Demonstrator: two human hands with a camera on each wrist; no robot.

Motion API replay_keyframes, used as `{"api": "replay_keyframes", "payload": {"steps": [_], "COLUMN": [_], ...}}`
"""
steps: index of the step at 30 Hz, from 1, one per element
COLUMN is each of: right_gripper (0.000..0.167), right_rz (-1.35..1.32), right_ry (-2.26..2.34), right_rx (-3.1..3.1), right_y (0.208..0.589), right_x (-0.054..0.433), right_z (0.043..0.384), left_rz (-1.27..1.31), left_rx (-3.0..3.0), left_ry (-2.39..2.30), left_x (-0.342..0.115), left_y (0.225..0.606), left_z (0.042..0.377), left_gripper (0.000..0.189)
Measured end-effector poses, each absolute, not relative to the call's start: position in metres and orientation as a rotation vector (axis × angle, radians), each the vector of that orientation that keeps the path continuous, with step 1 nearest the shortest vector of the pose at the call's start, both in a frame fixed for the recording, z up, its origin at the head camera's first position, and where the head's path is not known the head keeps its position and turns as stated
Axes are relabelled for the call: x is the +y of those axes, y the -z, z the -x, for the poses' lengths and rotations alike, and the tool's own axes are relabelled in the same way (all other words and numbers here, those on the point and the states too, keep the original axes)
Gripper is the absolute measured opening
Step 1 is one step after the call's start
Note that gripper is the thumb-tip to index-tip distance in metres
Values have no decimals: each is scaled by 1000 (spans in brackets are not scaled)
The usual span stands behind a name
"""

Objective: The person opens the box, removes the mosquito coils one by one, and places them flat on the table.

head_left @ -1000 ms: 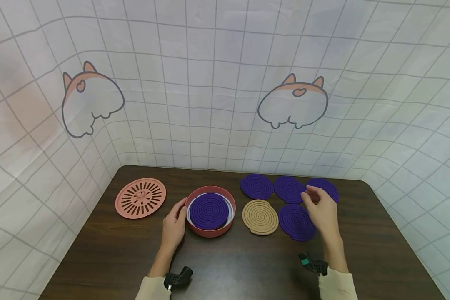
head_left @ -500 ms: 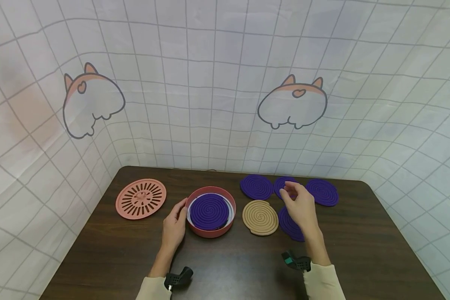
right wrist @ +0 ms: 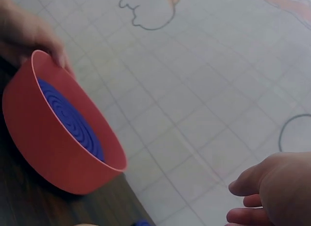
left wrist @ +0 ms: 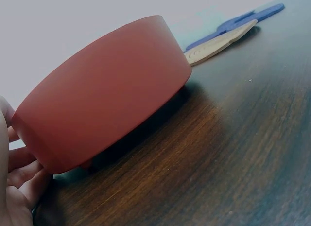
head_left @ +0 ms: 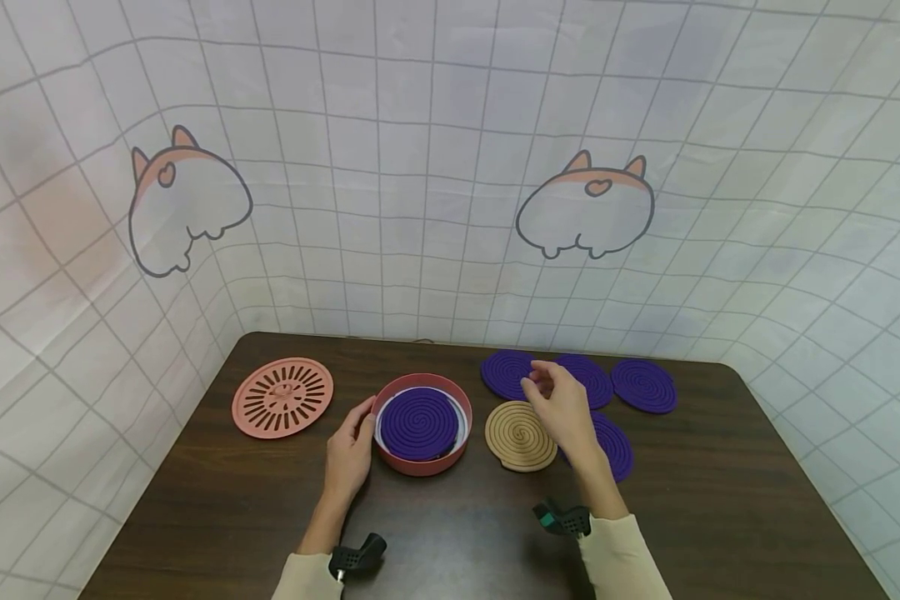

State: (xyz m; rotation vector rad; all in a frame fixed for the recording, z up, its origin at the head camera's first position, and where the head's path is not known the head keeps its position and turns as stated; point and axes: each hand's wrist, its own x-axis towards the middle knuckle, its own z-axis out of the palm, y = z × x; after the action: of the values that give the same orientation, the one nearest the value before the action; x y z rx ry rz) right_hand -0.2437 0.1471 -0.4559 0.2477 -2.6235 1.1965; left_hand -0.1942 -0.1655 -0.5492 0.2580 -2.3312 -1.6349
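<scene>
A round red box (head_left: 420,468) stands on the table with a purple mosquito coil (head_left: 420,423) lying inside it. My left hand (head_left: 348,454) grips the box's left side, fingers at its rim and wall. Above the coils on the right hovers my right hand (head_left: 566,408), fingers loosely bent and nothing visible between them. Below it lies a tan mosquito coil (head_left: 517,433), partly covered by the hand in the head view. The right wrist view shows the thumb apart from the fingers, with the box (right wrist: 63,148) off to the left.
A pink slotted lid (head_left: 282,398) lies at the table's left. Several purple coils lie flat around the right hand, one at the far right (head_left: 643,386) and one nearer (head_left: 615,450). A white checked cloth (head_left: 450,208) hangs behind the dark table (head_left: 450,542).
My right hand has moved left, from over the right-hand purple coils to beside the tan coil. The left hand and the box have stayed in place.
</scene>
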Motion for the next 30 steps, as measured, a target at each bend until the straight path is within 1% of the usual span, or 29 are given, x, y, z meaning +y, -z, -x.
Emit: {"api": "replay_keyframes", "payload": {"steps": [24, 30], "right_gripper": [34, 29], "right_rz": [-437, -476], "right_ry": [-1174, -1127], "right_rx": [-2657, -2693], "right_y": [465, 466], "right_x": [92, 81], "right_z": [249, 249], "left_rz": [-252, -255], "left_rx": [-2326, -2323], "left_ry": [1629, 1609], "left_x": [-165, -165], "left_y": [549, 550], "left_z": [196, 196], "left_gripper": [36, 36]}}
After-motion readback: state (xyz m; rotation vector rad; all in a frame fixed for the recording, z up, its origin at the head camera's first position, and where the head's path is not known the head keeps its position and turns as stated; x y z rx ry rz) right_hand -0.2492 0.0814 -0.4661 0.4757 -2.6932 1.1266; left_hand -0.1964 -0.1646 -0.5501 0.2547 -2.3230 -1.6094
